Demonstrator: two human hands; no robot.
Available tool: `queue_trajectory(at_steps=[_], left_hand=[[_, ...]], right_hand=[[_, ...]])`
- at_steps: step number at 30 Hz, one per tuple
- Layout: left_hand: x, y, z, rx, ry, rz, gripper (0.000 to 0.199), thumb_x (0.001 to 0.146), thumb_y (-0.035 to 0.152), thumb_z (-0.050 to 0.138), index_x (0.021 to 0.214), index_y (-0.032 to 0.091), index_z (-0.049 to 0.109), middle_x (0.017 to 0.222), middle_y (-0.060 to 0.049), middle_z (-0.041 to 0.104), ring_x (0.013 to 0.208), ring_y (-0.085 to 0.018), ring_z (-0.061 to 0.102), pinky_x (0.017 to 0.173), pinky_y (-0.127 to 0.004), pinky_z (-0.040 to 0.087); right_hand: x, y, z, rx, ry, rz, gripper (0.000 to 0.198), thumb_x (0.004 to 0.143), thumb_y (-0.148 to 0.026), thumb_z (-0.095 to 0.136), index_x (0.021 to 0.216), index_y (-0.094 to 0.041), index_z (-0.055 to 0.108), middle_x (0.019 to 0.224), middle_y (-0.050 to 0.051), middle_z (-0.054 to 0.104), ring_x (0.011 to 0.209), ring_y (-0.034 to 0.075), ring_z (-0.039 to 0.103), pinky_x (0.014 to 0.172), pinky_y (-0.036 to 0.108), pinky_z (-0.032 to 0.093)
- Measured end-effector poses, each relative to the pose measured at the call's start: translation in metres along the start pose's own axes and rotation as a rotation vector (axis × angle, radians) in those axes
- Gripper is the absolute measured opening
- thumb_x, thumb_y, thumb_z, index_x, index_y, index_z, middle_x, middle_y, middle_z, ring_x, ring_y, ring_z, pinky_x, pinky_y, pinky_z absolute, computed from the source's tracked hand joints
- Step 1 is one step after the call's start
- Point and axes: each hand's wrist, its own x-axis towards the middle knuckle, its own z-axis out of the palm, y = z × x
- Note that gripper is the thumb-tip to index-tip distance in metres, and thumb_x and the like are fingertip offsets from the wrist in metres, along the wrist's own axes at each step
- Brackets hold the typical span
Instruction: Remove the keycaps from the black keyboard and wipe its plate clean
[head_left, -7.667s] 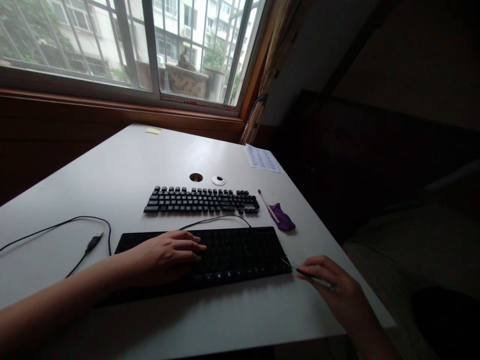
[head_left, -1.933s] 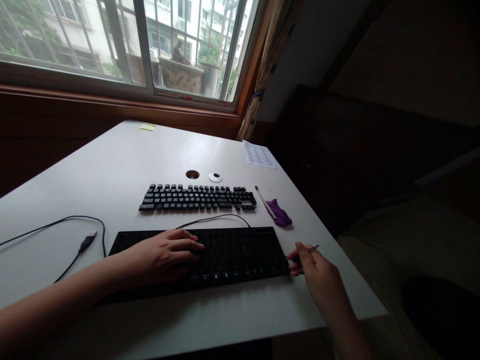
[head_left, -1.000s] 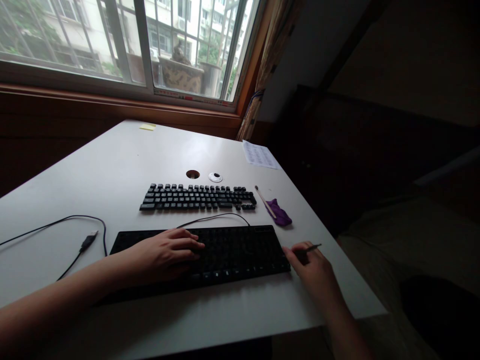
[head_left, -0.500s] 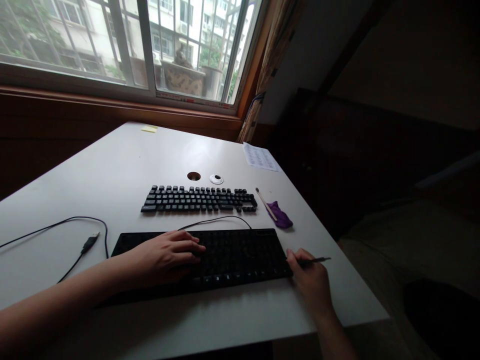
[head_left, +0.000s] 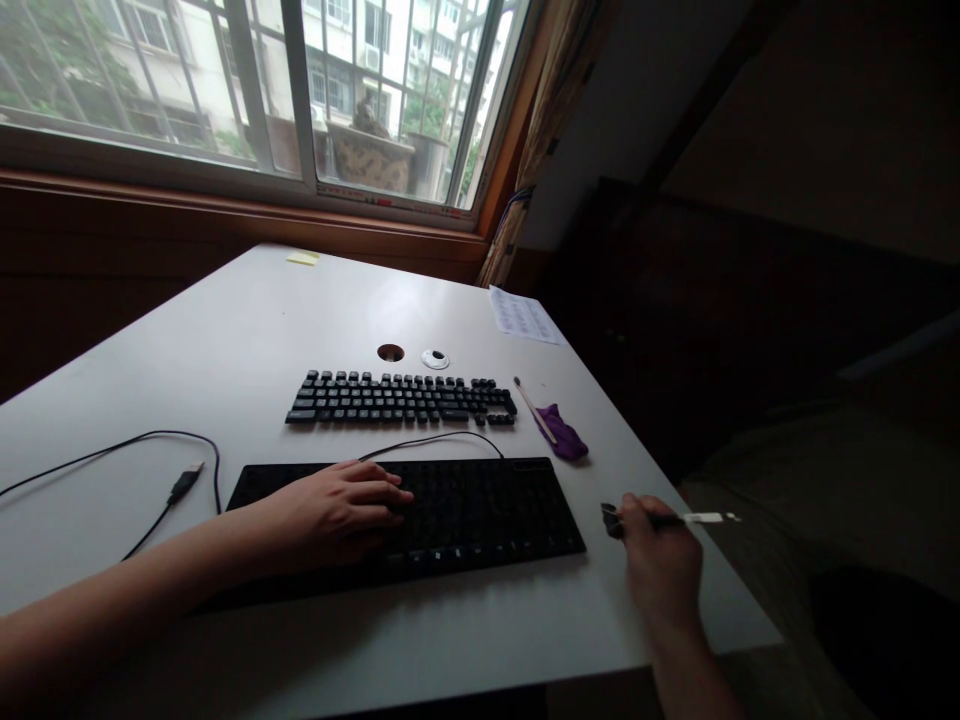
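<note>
My left hand (head_left: 349,505) lies palm down on a black keyboard (head_left: 480,510), fingers stretched out over its left half. Most of the keyboard is too dark to make out, but small light marks show along its front row. To the right of it and apart from it, my right hand (head_left: 664,555) is closed around a slim tool (head_left: 709,518) with a shiny end pointing right. A small black piece (head_left: 611,520), perhaps a keycap, sticks out at the fingertips. Behind the keyboard, loose black keycaps (head_left: 375,400) are laid out in keyboard order.
A toothbrush (head_left: 536,412) rests against a purple cloth (head_left: 566,438) at the right. The cable with a USB plug (head_left: 184,484) lies on the left of the white table (head_left: 187,340). Farther back are a cable hole (head_left: 391,353), its round cover (head_left: 435,359) and a printed sheet (head_left: 525,316).
My right hand has moved right, away from the keyboard's right edge, with the slim tool. The small black piece now shows at its fingertips. My left hand has stayed on the keyboard.
</note>
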Motion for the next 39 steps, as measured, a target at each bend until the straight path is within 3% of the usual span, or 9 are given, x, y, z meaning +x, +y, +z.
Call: queue_trajectory(at_steps=[3, 7, 10, 15, 23, 30, 35, 39], left_hand=[[0.0, 0.0, 0.0, -0.008, 0.003, -0.007, 0.033, 0.095, 0.023, 0.064, 0.129, 0.021, 0.064, 0.141, -0.006, 0.063, 0.13, -0.029, 0.056, 0.111, -0.043, 0.049], [0.001, 0.002, -0.001, -0.063, 0.062, -0.007, 0.034, 0.093, 0.021, 0.067, 0.127, 0.022, 0.066, 0.136, -0.008, 0.066, 0.127, -0.028, 0.058, 0.111, -0.041, 0.05], [0.001, 0.003, -0.001, -0.116, 0.094, -0.033, 0.031, 0.093, 0.021, 0.068, 0.124, 0.022, 0.067, 0.133, -0.008, 0.067, 0.127, -0.027, 0.058, 0.11, -0.039, 0.051], [-0.001, 0.004, -0.003, -0.165, 0.089, -0.105, 0.036, 0.099, 0.022, 0.062, 0.135, 0.023, 0.061, 0.132, -0.009, 0.066, 0.124, -0.026, 0.06, 0.106, -0.04, 0.054], [-0.004, 0.002, -0.005, -0.187, 0.336, -0.265, 0.038, 0.1, 0.028, 0.062, 0.136, 0.02, 0.057, 0.119, -0.012, 0.068, 0.107, -0.024, 0.067, 0.093, -0.037, 0.06], [-0.003, 0.004, -0.008, -0.253, 0.438, -0.24, 0.026, 0.096, 0.025, 0.068, 0.121, 0.018, 0.064, 0.107, -0.009, 0.07, 0.093, -0.019, 0.071, 0.082, -0.028, 0.061], [-0.002, 0.006, -0.011, -0.247, 0.494, -0.195, 0.022, 0.096, 0.02, 0.067, 0.117, 0.016, 0.065, 0.104, -0.009, 0.071, 0.089, -0.017, 0.072, 0.079, -0.024, 0.06], [-0.002, 0.007, -0.013, -0.243, 0.517, -0.224, 0.02, 0.095, 0.015, 0.064, 0.114, 0.015, 0.067, 0.102, -0.009, 0.071, 0.086, -0.017, 0.071, 0.077, -0.024, 0.06]], right_hand=[[0.005, -0.009, -0.004, 0.03, -0.034, 0.042, 0.038, 0.094, -0.045, 0.057, 0.063, -0.022, 0.053, 0.056, -0.003, 0.052, 0.059, 0.017, 0.051, 0.06, 0.03, 0.038], [0.004, -0.027, 0.012, 0.232, -0.213, 0.029, 0.042, 0.093, -0.048, 0.06, 0.061, -0.022, 0.051, 0.053, -0.005, 0.044, 0.054, 0.015, 0.045, 0.058, 0.029, 0.036], [-0.001, -0.048, 0.034, 0.427, -0.306, 0.037, 0.035, 0.092, -0.049, 0.065, 0.071, -0.022, 0.055, 0.057, -0.005, 0.05, 0.056, 0.014, 0.048, 0.059, 0.027, 0.039], [-0.013, -0.101, 0.067, 0.543, -0.539, 0.037, 0.027, 0.09, -0.046, 0.07, 0.084, -0.023, 0.058, 0.062, -0.005, 0.06, 0.06, 0.014, 0.056, 0.062, 0.026, 0.044], [-0.033, -0.165, 0.099, 0.725, -0.897, 0.035, 0.019, 0.089, -0.039, 0.072, 0.091, -0.022, 0.064, 0.075, -0.001, 0.074, 0.074, 0.016, 0.07, 0.075, 0.029, 0.053], [-0.054, -0.173, 0.125, 0.954, -0.982, 0.226, 0.021, 0.081, -0.033, 0.082, 0.091, -0.019, 0.07, 0.077, 0.002, 0.077, 0.074, 0.016, 0.073, 0.074, 0.028, 0.056], [-0.056, -0.167, 0.125, 1.123, -1.08, 0.386, 0.024, 0.079, -0.031, 0.084, 0.096, -0.02, 0.071, 0.088, 0.003, 0.076, 0.081, 0.015, 0.073, 0.075, 0.026, 0.055], [-0.044, -0.156, 0.119, 1.119, -0.968, 0.359, 0.023, 0.081, -0.035, 0.082, 0.098, -0.023, 0.073, 0.096, 0.001, 0.072, 0.083, 0.014, 0.069, 0.073, 0.025, 0.054]])
